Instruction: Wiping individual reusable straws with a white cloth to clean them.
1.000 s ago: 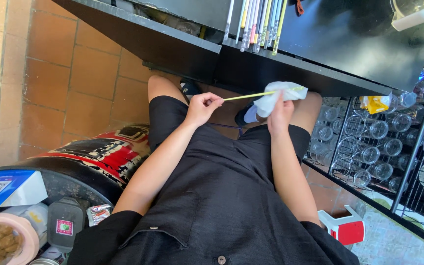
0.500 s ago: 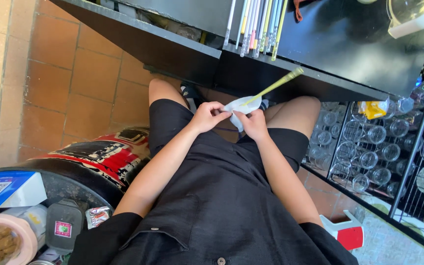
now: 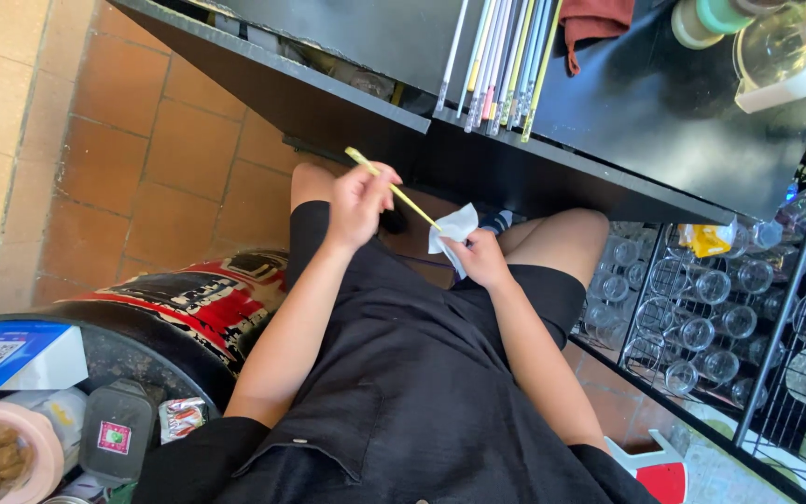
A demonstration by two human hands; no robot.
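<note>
The left hand (image 3: 363, 198) is closed in a pinch around a thin yellow stick (image 3: 392, 188), gripping it near its upper third. The stick slants down and to the right from the hand; its top end pokes out above the knuckles, and its lower tip reaches the white cloth (image 3: 453, 231). The right hand (image 3: 480, 257) is curled around that cloth, bunched between fingers and thumb, with a loose corner standing up toward the stick's tip. Stick and cloth meet just between the two hands, above the person's lap.

Both forearms come up from a black garment (image 3: 403, 392) covering the lap, with bare knees showing beyond it. Just past the hands runs the edge of a black counter (image 3: 608, 121), on which a bundle of coloured sticks (image 3: 501, 61) lies side by side, next to a dark red cloth (image 3: 594, 23). To the right, a wire rack (image 3: 701, 308) holds rows of clear glasses. To the left, a round black table (image 3: 142, 327) carries small containers, over an orange tiled floor (image 3: 142, 140).
</note>
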